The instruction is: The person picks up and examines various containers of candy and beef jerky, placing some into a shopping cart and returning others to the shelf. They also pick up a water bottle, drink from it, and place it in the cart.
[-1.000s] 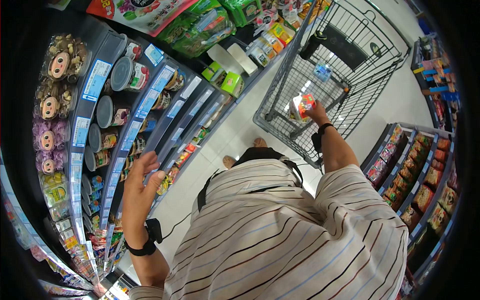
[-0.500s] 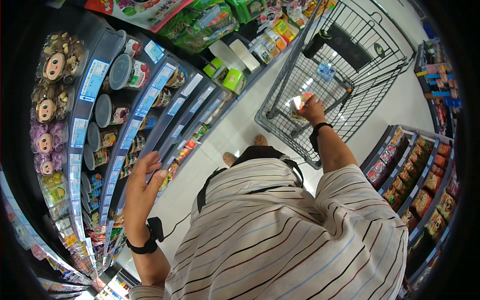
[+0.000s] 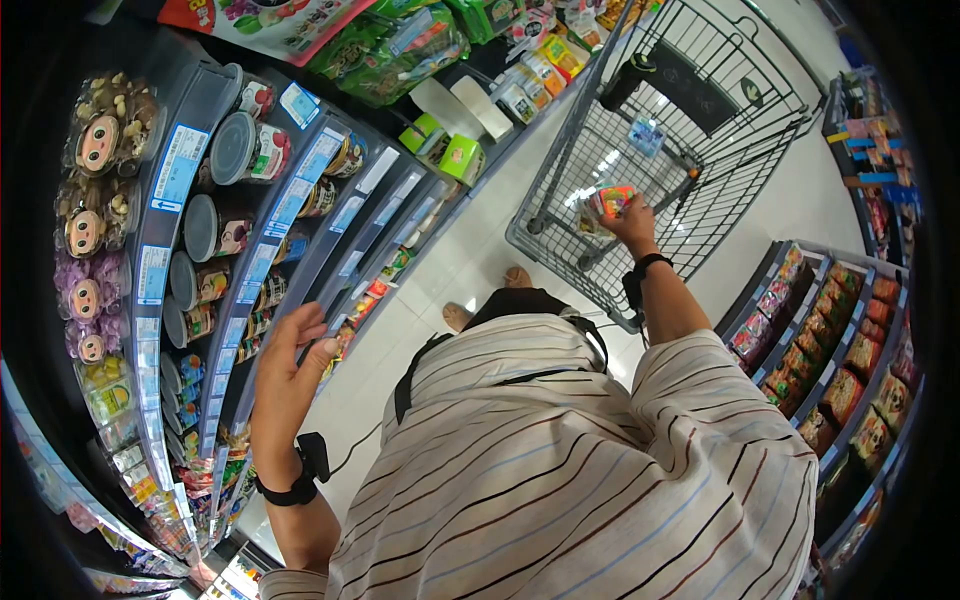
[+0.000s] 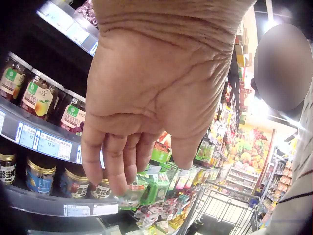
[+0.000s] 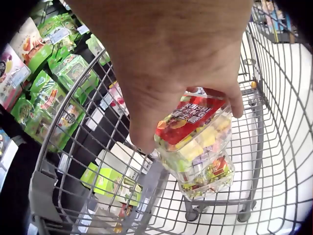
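In the head view my right hand (image 3: 632, 222) is over the shopping cart (image 3: 560, 150) and holds a clear plastic box of wrapped candies (image 3: 612, 200) with a red label. The right wrist view has this candy box (image 5: 195, 132) between thumb and fingers, red lid side up. Right beneath it shows a second clear box of candies (image 5: 212, 177), overlapped by the first. My left hand (image 3: 290, 375) hangs in the air beside the shelves, fingers loosely extended. Its palm (image 4: 151, 88) faces the left wrist camera, and nothing lies in it.
Shelves on the left carry lidded tubs (image 3: 240, 148), jars (image 4: 39, 95) and clear packs with face stickers (image 3: 97, 145). A blue packet (image 3: 646, 137) lies in the cart, and a black bottle (image 3: 628, 82) is at its side. Another shelf of packaged snacks (image 3: 815, 330) stands at right.
The candy box in my right hand has turned within the cart, its red label tilting away and then back into view. My left hand stays nearly where it was.
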The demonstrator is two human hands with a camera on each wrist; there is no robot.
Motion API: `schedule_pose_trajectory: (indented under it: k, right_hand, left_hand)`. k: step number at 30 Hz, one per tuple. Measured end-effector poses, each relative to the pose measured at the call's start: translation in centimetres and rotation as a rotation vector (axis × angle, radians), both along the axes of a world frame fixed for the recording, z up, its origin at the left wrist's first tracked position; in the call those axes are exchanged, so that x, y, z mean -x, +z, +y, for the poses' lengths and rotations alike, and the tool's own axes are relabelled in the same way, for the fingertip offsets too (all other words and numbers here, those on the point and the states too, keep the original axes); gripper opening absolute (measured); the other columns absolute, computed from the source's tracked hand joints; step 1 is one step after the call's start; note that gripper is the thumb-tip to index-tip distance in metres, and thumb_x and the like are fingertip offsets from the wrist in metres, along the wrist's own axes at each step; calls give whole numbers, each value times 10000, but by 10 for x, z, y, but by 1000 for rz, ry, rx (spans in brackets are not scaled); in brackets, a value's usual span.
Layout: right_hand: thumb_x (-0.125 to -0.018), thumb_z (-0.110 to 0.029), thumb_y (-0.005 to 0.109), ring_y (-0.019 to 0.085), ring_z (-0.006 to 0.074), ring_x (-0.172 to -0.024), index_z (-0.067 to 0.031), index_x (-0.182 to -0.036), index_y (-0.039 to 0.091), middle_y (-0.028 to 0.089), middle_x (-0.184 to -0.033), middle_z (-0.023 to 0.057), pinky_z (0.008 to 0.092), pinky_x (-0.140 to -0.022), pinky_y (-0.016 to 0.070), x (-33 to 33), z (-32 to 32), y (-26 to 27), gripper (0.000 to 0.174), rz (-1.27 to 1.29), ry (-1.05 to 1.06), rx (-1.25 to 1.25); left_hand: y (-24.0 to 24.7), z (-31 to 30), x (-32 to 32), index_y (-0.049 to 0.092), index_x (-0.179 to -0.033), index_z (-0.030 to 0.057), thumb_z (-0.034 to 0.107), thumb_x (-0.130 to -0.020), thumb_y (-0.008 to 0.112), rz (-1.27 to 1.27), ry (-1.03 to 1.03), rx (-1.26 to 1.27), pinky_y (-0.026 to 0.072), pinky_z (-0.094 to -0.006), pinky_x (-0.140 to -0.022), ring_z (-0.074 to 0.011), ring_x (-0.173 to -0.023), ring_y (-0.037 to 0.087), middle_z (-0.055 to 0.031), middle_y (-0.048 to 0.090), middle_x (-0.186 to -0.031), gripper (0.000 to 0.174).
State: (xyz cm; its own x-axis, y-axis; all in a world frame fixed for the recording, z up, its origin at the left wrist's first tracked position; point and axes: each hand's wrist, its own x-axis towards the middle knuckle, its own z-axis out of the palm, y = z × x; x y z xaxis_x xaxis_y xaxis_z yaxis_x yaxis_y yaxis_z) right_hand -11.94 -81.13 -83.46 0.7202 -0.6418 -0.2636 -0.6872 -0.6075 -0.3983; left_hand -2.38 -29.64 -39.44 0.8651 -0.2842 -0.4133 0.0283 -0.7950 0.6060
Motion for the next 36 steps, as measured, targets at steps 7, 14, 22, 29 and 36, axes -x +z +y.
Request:
schedule_pose_trajectory:
  k: [7,14,22,29,36]
  right_hand:
    - [-589,-627,904,639,491,-1134,92,-1375,427,602,-1215,374,473,-984,541,44,-20,44,1167,237,-131,-94]
    - [-504,-624,934,693,324,-1151,33,-1279,620,693,-1259,217,375,-1000,539,53,-10,49,1064,511,-73,-262]
    - [-555,-547,906,730,258,-1021,-136,-1127,748,765,-1116,99,371,-894,568,37,20,3,722,519,10,-307]
    - [-816,-545,729,716,336,-880,-141,-920,754,740,-912,122,468,-760,557,84,-2,-129,418,252,587,-178]
    - [-864,-247,688,668,237,-861,-122,-1218,650,668,-985,51,391,-740,553,92,-14,-187,377,-90,746,-213]
  left_hand:
    - [-6,7,1,511,-1437,-18,263,-996,678,21,15,20,493,-389,-1028,-271,-1193,635,-203,627,-1341,548]
    - [-9,9,1,561,-1382,-16,223,-968,714,-11,26,46,523,-389,-979,-280,-1141,677,-204,668,-1285,502]
    - [11,10,13,549,-1404,1,225,-977,696,-36,68,-7,512,-381,-995,-266,-1153,658,-171,660,-1293,504]
    - [45,18,36,564,-1414,36,128,-954,706,-144,121,-94,541,-363,-970,-230,-1137,665,-122,670,-1292,490]
    - [102,50,50,586,-1368,3,156,-960,733,-389,224,-84,547,-371,-944,-239,-1135,687,-148,685,-1250,460]
